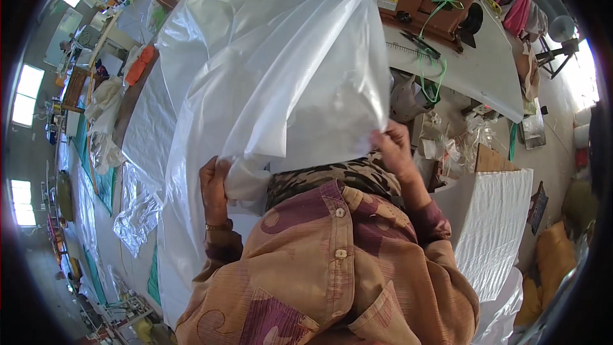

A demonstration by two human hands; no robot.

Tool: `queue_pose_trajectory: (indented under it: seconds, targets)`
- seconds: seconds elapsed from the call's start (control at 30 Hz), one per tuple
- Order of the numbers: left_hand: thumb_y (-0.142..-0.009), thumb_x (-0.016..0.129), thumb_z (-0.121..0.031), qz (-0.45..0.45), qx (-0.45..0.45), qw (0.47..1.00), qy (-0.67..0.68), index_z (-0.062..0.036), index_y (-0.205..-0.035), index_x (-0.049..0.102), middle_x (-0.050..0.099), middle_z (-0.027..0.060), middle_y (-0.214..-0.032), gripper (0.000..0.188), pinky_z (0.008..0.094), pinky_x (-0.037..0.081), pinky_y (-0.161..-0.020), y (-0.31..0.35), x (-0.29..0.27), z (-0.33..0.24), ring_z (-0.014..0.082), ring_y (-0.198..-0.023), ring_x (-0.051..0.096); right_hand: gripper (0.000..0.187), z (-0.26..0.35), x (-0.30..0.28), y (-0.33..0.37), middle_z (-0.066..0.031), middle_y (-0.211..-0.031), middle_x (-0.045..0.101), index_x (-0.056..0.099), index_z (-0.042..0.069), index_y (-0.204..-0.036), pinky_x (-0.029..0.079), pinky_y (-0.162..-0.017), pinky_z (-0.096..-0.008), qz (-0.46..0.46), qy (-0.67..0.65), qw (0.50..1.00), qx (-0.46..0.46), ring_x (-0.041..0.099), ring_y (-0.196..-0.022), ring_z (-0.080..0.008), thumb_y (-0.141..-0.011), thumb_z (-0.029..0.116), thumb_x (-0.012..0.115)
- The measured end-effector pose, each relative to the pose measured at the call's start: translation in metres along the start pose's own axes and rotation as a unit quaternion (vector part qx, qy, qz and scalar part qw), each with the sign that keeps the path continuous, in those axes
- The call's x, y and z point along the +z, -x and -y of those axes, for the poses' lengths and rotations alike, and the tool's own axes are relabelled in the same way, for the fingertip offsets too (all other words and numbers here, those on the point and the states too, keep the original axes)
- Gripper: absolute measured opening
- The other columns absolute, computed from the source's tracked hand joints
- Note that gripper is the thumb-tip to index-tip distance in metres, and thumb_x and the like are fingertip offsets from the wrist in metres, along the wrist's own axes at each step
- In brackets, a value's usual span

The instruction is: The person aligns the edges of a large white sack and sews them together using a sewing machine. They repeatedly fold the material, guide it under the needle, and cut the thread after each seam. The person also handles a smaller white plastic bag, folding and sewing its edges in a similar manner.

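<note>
From where I'm standing, the big translucent white woven-plastic sheet [306, 83] takes up the upper middle of the frame. Its top corner is bunched up beside the heavy brown metal machine [429, 6], upper right, & it fans down to the person's lap in long folds. Looks caught at that end, prob. why the creases all run to one pt.; can't see the grip itself.

The left hand [214, 182], lower left of centre, has its fingers curled tight round a rolled, bunched bit of the sheet's near edge, prob. to stop the loose bulk sliding off. The right hand [393, 147], right of centre, is a bit blurred, but thumb & fingers look pinched on the sheet's right edge, likely to keep that side straight. Hands well apart, w/ the near edge slung btwn them above the camouflage-print trousers [325, 176].

Upper right, small black metal snips [421, 45] lie by the machine w/ a thin bright-green cord [445, 4] near them, looped on the machine; prob. tied so they stay w/in reach. Lower right, there's a white ribbed panel [495, 230] propped beside the person, & crumpled clear plastic scraps [477, 133] above it, prob. pushed aside to keep the lap free.
</note>
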State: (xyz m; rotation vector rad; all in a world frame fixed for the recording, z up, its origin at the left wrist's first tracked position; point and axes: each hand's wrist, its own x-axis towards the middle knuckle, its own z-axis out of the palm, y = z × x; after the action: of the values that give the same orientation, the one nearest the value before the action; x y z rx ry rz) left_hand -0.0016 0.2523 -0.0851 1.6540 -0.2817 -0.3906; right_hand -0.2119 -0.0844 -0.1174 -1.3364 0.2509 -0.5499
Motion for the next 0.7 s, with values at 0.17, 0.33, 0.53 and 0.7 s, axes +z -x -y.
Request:
queue_pose_trajectory:
  seconds: [0.17,0.33,0.53,0.7]
  targets:
    - [-0.089,0.071,-0.009,0.065,0.051,0.929,-0.360,0.0002,-0.100,0.069,0.065,0.0125,-0.077,0.015,0.0271,0.050,-0.067,-0.015,0.000,-0.010,0.0148,-0.072,0.062,0.019,-0.039,-0.090,-0.001,-0.0082,-0.079,0.067,0.063,-0.003,-0.091,0.049,-0.066,-0.0301,-0.197,0.307,0.923,0.123,0.062,-0.068,-0.0158,-0.094,0.016,0.065]
    - [-0.084,0.074,-0.006,0.032,0.344,0.890,-0.297,0.0004,-0.116,0.066,0.067,0.0175,-0.103,0.034,0.0338,0.053,-0.074,0.001,0.066,-0.060,0.0251,-0.081,0.065,0.027,0.006,-0.028,-0.015,-0.0162,-0.088,0.068,0.063,-0.003,-0.102,0.050,-0.068,-0.0391,-0.261,0.481,0.834,-0.065,0.067,-0.076,-0.0319,-0.096,0.024,0.064]
    - [-0.086,0.075,-0.011,0.119,0.338,0.884,-0.301,0.0024,-0.131,0.056,0.058,0.0194,-0.127,0.051,0.0356,0.054,-0.069,0.001,0.133,-0.078,0.0261,-0.081,0.065,0.047,-0.055,0.006,-0.043,-0.0166,-0.104,0.068,0.059,-0.007,-0.116,0.052,-0.073,-0.0364,-0.193,0.234,0.951,0.055,0.066,-0.086,-0.0240,-0.092,0.031,0.071]
    - [-0.085,0.079,-0.019,0.038,0.299,0.911,-0.282,-0.0005,-0.138,0.050,0.062,0.0194,-0.119,0.064,0.0323,0.052,-0.060,-0.011,0.154,-0.071,0.0195,-0.063,0.064,0.042,-0.048,0.050,-0.034,-0.0088,-0.091,0.065,0.060,-0.004,-0.106,0.050,-0.072,-0.0319,-0.278,0.244,0.929,-0.003,0.061,-0.081,-0.0157,-0.086,0.029,0.077]
